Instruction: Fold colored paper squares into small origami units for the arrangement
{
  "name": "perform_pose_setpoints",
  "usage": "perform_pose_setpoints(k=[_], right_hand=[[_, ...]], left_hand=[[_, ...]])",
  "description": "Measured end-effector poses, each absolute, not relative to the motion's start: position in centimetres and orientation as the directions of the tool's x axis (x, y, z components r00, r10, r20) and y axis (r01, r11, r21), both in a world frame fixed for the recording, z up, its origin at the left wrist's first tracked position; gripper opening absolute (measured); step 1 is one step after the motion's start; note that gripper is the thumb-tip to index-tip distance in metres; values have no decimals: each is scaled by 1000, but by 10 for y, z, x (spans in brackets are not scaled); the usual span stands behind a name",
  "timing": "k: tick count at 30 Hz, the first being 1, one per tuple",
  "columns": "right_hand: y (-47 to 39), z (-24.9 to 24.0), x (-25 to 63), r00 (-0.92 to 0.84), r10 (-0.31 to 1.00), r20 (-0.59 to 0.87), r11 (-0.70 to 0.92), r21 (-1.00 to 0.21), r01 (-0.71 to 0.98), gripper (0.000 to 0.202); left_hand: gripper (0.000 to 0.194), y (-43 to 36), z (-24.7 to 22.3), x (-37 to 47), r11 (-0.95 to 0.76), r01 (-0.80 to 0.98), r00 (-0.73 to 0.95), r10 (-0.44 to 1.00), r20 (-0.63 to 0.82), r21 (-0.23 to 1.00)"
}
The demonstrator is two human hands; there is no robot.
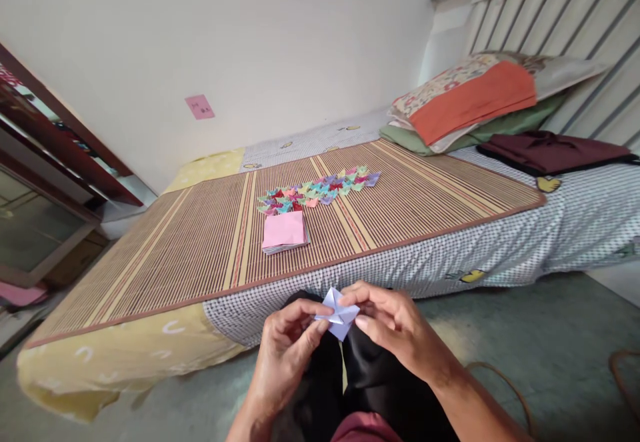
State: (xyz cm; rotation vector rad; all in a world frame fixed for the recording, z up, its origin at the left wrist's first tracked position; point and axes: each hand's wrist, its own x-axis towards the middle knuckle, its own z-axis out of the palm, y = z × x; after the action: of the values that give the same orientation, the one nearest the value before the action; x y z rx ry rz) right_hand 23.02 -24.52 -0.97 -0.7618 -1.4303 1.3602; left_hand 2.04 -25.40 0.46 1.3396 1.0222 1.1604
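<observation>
A small folded piece of light purple paper (339,315) is held above the person's lap, its creased flaps making a pointed, diamond-like shape. My left hand (293,342) pinches its left corner between thumb and fingers. On the other side, my right hand (393,325) holds the right corner, with the thumb below and the fingers on top. Beyond the hands, a stack of square paper (284,230) with a pink sheet on top lies on the striped mat. Several small folded paper pieces (320,191) in many colours sit in rows just behind the stack.
The striped mat (200,242) covers much of the bed. Pillows and an orange cloth (475,102) are piled at the right, beside a folded maroon cloth (550,151). A pink paper (200,107) is on the wall. A cord (505,379) lies on the floor at the lower right.
</observation>
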Motion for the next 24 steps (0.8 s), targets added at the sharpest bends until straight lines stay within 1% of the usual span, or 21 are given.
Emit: perform_pose_setpoints(k=[5,8,11,14,17,20,24], right_hand=[[-245,-10,222,-226,933,280,251,-956,-152,10],[-248,-9,213,-164,931,327,312,-944,-109,18],[-253,-11,205,-89,921,379,375,-925,-60,24],[-257,-16,199,-21,910,414,415,-910,9,25],[-260,-21,196,33,896,443,440,-895,72,22],[-261,-24,195,67,885,461,451,-884,125,20],[-261,-26,194,88,885,457,442,-884,150,21]], left_hand=[[23,-255,5,22,-143,75,138,982,132,987],[28,-258,5,25,-171,133,121,980,155,976],[31,-262,4,28,-164,133,115,982,149,977],[26,-266,1,30,-158,124,119,982,144,980],[19,-268,0,30,-191,190,123,978,170,963],[17,-269,-1,29,-249,272,131,966,221,930],[17,-269,-4,29,-288,291,112,957,266,912]])
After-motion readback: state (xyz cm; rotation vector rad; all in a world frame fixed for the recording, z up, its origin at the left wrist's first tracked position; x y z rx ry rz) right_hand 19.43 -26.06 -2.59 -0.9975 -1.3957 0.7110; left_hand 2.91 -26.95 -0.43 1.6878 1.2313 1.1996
